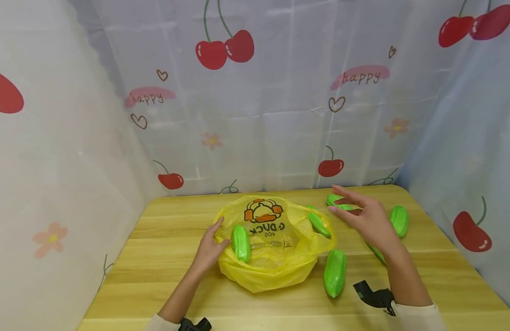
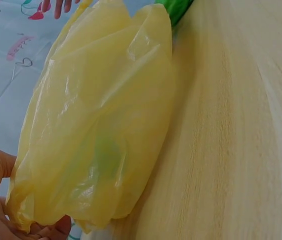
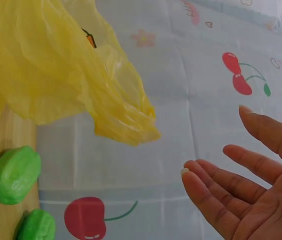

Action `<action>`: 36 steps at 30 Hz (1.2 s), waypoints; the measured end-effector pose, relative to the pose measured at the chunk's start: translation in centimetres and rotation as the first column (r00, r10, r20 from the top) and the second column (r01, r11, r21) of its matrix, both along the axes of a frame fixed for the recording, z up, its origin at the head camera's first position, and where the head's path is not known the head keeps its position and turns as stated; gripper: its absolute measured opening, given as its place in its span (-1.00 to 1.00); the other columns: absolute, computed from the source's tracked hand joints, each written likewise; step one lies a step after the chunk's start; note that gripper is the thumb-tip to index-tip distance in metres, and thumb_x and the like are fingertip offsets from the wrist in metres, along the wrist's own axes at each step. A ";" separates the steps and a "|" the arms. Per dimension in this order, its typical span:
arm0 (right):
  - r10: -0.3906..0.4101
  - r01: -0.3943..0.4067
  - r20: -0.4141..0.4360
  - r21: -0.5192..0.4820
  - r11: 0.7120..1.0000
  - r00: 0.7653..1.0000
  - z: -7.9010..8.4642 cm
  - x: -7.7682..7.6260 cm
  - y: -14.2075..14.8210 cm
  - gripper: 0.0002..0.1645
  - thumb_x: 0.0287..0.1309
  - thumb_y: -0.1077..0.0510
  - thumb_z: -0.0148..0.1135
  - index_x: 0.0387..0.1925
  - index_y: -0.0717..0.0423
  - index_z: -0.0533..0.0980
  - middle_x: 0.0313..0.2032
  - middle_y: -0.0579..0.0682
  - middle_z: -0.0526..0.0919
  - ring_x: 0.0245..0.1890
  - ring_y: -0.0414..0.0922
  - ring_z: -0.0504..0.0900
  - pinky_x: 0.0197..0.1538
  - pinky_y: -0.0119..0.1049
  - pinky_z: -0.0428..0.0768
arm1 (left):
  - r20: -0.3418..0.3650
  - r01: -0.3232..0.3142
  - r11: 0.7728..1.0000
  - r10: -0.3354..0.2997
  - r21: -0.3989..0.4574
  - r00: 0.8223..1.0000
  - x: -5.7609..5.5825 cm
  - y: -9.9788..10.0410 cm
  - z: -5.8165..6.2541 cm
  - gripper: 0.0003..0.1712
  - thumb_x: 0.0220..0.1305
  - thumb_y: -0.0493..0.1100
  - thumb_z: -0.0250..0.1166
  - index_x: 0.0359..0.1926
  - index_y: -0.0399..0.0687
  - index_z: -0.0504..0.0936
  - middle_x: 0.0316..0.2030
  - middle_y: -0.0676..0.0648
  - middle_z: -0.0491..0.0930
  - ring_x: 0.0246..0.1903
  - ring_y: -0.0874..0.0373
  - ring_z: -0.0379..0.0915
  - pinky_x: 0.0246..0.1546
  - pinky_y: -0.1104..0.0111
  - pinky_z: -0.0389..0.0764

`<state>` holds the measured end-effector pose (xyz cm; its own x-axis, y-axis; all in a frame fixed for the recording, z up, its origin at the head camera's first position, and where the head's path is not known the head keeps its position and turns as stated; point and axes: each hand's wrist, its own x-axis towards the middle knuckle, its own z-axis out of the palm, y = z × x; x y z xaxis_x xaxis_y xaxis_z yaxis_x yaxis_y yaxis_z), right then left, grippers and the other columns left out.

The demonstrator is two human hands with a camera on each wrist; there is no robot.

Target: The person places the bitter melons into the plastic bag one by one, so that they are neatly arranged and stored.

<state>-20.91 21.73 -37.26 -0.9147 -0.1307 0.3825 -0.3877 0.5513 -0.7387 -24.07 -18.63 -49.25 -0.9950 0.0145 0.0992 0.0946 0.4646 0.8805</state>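
A yellow plastic bag (image 1: 275, 276) with a duck print stands with its mouth spread wide. My left hand (image 1: 209, 248) holds the bag's left rim, its thumb inside and fingers outside; the left wrist view shows the gathered plastic between them. Inside the bag, near that hand, leans a glossy green cucumber-like vegetable (image 1: 240, 243). Another green vegetable (image 1: 319, 223) shows at the bag's right handle. My right hand (image 1: 368, 220) hovers right of the bag with thumb and fingers apart, holding nothing. Behind its fingers lies a partly hidden green vegetable (image 1: 334, 199).
On the wooden table (image 1: 155, 266), one green vegetable (image 1: 335, 273) lies just right of the bag. A second green vegetable (image 1: 399, 220) lies farther right, and a third (image 1: 376, 252) is partly covered by my right wrist. A cherry-patterned curtain (image 1: 280, 115) encloses the table.
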 end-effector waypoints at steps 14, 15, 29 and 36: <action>-0.082 0.083 -0.047 0.029 0.996 0.996 0.3 0.1 3.7 -0.31 0.32 0.02 0.34 0.44 -0.04 0.41 0.32 0.17 0.51 0.07 -0.34 0.54 -0.08 -0.74 0.46 | -0.010 0.002 1.000 -0.002 0.004 1.000 0.2 0.1 0.1 -0.14 0.26 -0.35 0.27 0.56 -0.08 0.21 0.42 -0.33 0.26 0.40 -0.32 0.18 0.34 -0.22 0.27; -0.084 0.086 -0.048 0.029 0.996 0.995 0.3 0.1 4.0 -0.30 0.32 0.02 0.35 0.44 -0.04 0.40 0.31 0.18 0.52 0.06 -0.39 0.53 -0.09 -0.74 0.46 | -0.009 0.001 1.000 -0.001 0.003 1.000 0.2 0.1 0.2 -0.14 0.25 -0.35 0.27 0.56 -0.08 0.21 0.42 -0.33 0.27 0.40 -0.32 0.18 0.34 -0.22 0.27; -0.170 0.170 -0.002 0.053 0.984 0.985 -0.4 -0.2 8.9 -0.32 0.35 -0.03 0.30 0.46 -0.21 0.38 0.21 -0.18 0.60 0.00 -0.53 0.46 -0.11 -0.59 0.42 | 0.006 0.006 1.000 -0.005 -0.022 1.000 0.3 0.0 0.3 -0.17 0.29 -0.33 0.26 0.56 -0.06 0.21 0.52 -0.35 0.08 0.51 -0.37 -0.13 0.40 -0.30 0.06; -0.209 0.206 0.054 0.067 0.976 0.976 -1.1 0.0 11.4 -0.26 0.37 -0.10 0.27 0.51 -0.22 0.31 0.27 -0.07 0.57 0.01 -0.61 0.41 -0.13 -0.53 0.37 | 0.008 0.016 1.000 -0.016 -0.015 1.000 0.4 0.0 0.4 -0.16 0.31 -0.32 0.25 0.57 -0.04 0.19 0.51 -0.32 0.11 0.50 -0.35 -0.08 0.38 -0.29 0.13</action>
<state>-20.90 33.17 -38.35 -0.9455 0.0432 0.3227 -0.2157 0.6593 -0.7203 -23.70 -18.66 -48.89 -0.9953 0.0323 0.0915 0.0958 0.4765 0.8739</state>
